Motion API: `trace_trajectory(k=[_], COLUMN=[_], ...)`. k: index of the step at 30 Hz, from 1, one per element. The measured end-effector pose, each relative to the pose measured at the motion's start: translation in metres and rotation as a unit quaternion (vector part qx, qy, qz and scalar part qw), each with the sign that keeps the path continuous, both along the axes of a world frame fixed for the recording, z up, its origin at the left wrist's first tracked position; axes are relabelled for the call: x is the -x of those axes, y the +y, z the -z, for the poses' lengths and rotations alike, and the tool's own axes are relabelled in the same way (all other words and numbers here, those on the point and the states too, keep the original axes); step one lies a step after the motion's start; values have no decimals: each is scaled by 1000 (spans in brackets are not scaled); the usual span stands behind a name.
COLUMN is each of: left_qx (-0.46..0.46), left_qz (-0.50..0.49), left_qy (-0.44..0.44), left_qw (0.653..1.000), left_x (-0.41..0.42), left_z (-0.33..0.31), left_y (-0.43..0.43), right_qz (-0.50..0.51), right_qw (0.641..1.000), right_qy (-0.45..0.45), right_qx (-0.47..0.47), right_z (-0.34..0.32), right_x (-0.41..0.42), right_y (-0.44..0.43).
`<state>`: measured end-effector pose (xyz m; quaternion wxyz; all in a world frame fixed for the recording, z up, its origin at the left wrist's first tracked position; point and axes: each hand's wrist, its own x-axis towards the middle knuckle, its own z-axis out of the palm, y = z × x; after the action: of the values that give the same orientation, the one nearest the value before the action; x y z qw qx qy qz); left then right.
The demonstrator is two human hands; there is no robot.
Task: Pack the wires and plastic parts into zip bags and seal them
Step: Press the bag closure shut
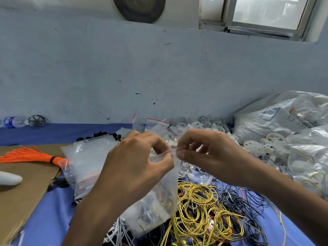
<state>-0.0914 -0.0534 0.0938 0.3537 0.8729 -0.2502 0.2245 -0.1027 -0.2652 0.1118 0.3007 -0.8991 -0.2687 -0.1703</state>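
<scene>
A: What do we have at the far left of the surface?

B: We see a water bottle (pixel 13 122) lying on its side against the wall (pixel 159 68), with a dark spoked wheel (pixel 37 120) just beside it, both on the blue cloth (pixel 58 210). Nearer us a cardboard sheet (pixel 21 192) covers the cloth. It carries an orange wire bundle (pixel 30 155) and a white rounded object (pixel 9 178) at the frame's edge.

A: And toward the middle?

B: A pile of clear bags (pixel 88 160) lies at the cardboard's right edge. Just right of it, our left hand (pixel 136 166) pinches the top strip of the zip bag (pixel 156 206), thumb against curled fingers. The bag hangs from that strip, with small dark parts inside.

A: And our other hand?

B: Our right hand (pixel 209 153) pinches the same strip, close beside the left.

A: What lies below and further right?

B: Coiled yellow wires (pixel 200 215) lie on the cloth under the bag, and dark wires (pixel 236 197) are tangled beside them. We see white plastic wheels (pixel 204 126) heaped along the wall and large clear sacks (pixel 284 118) filling the right corner.

A: And the room?

B: The wall is pale blue and scuffed. A round dark disc (pixel 139 8) hangs high on it, and a window (pixel 266 13) sits at the upper right.
</scene>
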Motion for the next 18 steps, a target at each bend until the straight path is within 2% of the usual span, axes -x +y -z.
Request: trace_trajectory(k=[6, 18], left_qx=[10, 96], left_qz=[-4, -28], left_qy=[1, -62], left_qw=[1000, 993], left_x=[-6, -7], left_z=[-4, -12], left_y=[12, 35], right_qz=[-9, -13], right_qw=[997, 979], right_qy=[37, -14], right_qx=[-71, -202], right_z=[-4, -31], right_x=[2, 29], right_y=[-22, -41])
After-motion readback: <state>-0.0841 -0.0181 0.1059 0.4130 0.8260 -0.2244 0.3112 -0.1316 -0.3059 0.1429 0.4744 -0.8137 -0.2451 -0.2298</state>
